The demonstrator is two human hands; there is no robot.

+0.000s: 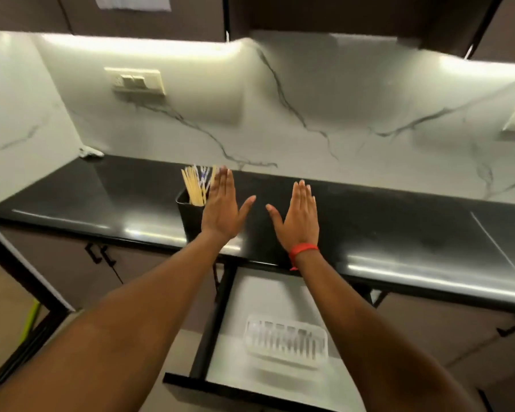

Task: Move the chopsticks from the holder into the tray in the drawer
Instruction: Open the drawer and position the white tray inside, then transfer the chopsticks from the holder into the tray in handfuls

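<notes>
A black holder [188, 214] stands on the black counter [399, 233], with several pale wooden chopsticks [194, 185] sticking up out of it. My left hand [223, 211] is stretched flat over the counter just right of the holder, partly covering it, fingers straight and holding nothing. My right hand [299, 217], with a red band at the wrist, is held flat and empty further right. Below the counter an open drawer [250, 295] shows a clear slotted plastic tray [286, 341] lying on its light floor.
A marble backsplash [309, 114] with switch plates [137, 80] rises behind the counter. Dark upper cabinets hang overhead. Closed lower cabinet doors with black handles [97, 254] flank the drawer. A small white object [91, 152] lies at the counter's back left corner.
</notes>
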